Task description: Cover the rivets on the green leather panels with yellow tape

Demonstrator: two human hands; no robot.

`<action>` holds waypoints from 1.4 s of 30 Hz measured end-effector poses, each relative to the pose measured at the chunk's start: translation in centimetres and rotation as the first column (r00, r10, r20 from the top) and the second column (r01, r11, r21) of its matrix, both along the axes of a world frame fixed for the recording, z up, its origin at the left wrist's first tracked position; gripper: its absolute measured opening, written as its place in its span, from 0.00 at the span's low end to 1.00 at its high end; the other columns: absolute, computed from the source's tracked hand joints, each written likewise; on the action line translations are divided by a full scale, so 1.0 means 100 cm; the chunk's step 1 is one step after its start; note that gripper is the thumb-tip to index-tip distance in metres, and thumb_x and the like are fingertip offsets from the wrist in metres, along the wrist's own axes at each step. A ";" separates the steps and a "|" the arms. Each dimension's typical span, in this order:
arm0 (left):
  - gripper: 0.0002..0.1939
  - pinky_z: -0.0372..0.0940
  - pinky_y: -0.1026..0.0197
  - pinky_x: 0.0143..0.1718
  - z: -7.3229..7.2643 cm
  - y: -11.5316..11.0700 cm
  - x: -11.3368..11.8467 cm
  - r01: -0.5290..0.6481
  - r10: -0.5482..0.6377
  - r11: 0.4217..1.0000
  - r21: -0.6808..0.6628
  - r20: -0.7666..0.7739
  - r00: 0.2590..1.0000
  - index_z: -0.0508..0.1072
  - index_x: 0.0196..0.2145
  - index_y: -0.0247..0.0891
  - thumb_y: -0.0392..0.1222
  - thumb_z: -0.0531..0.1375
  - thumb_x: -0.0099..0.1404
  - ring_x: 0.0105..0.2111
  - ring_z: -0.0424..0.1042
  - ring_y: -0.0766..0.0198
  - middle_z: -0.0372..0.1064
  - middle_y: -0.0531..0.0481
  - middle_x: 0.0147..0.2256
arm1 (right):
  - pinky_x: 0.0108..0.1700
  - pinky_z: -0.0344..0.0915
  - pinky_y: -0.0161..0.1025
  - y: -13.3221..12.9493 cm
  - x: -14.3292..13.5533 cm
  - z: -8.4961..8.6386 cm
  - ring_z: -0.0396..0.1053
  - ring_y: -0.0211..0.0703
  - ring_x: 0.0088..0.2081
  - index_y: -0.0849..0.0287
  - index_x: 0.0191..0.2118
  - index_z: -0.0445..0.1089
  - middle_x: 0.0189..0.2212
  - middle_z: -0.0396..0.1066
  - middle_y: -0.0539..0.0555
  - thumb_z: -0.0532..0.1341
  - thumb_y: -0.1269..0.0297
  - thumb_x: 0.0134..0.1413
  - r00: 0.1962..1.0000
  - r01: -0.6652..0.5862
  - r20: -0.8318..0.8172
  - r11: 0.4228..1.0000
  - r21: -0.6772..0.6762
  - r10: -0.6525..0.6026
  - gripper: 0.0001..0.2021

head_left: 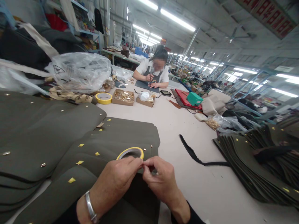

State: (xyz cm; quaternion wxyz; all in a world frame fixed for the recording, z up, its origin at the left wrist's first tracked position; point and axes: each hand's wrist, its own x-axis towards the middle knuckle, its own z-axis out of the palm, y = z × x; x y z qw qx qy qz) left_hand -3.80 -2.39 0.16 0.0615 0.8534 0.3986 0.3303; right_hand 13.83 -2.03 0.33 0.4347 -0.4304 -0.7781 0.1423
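A roll of yellow tape (132,149) rises from behind the fingers of my left hand (116,175), which is closed on it. My right hand (161,177) is closed in a pinch, its fingertips meeting those of the left at the roll's near edge. Whatever the right fingertips grip is too small and hidden to name. Under both hands lie dark olive panels (126,132) of leather-like sheet. Small yellow tape pieces (81,145) and metal studs dot them. A silver bracelet (90,205) circles my left wrist.
Another yellow tape roll (104,98) lies beside a box of gold metal fittings (123,97). A black strip (191,152) reaches a stack of olive panels (252,168) at right. Across the table (173,124), a co-worker (153,71) bends over a dark sheet.
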 end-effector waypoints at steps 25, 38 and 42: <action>0.08 0.64 0.51 0.37 -0.023 0.009 0.002 -0.183 0.117 0.967 -0.176 -0.331 0.936 0.67 0.36 0.41 0.31 0.52 0.67 0.35 0.65 0.54 0.68 0.49 0.34 | 0.26 0.62 0.32 0.069 0.004 -0.014 0.69 0.38 0.23 0.59 0.27 0.75 0.21 0.73 0.50 0.58 0.68 0.52 0.965 0.193 0.258 0.817 -0.544 -0.056 0.09; 0.09 0.62 0.56 0.34 -0.020 0.013 0.003 -0.118 0.045 0.975 -0.188 -0.355 0.934 0.65 0.37 0.40 0.27 0.51 0.65 0.33 0.64 0.57 0.67 0.49 0.35 | 0.32 0.63 0.35 0.069 0.014 -0.008 0.70 0.41 0.26 0.57 0.40 0.73 0.23 0.73 0.49 0.59 0.67 0.59 0.920 0.180 0.387 0.948 -0.263 -0.068 0.06; 0.10 0.64 0.55 0.35 -0.020 0.014 0.001 -0.107 0.025 0.973 -0.205 -0.367 0.930 0.66 0.37 0.40 0.27 0.51 0.65 0.34 0.66 0.56 0.68 0.49 0.35 | 0.39 0.66 0.36 0.060 0.017 -0.010 0.73 0.42 0.34 0.59 0.35 0.74 0.31 0.75 0.54 0.57 0.71 0.60 0.900 0.022 0.435 0.990 -0.140 0.041 0.08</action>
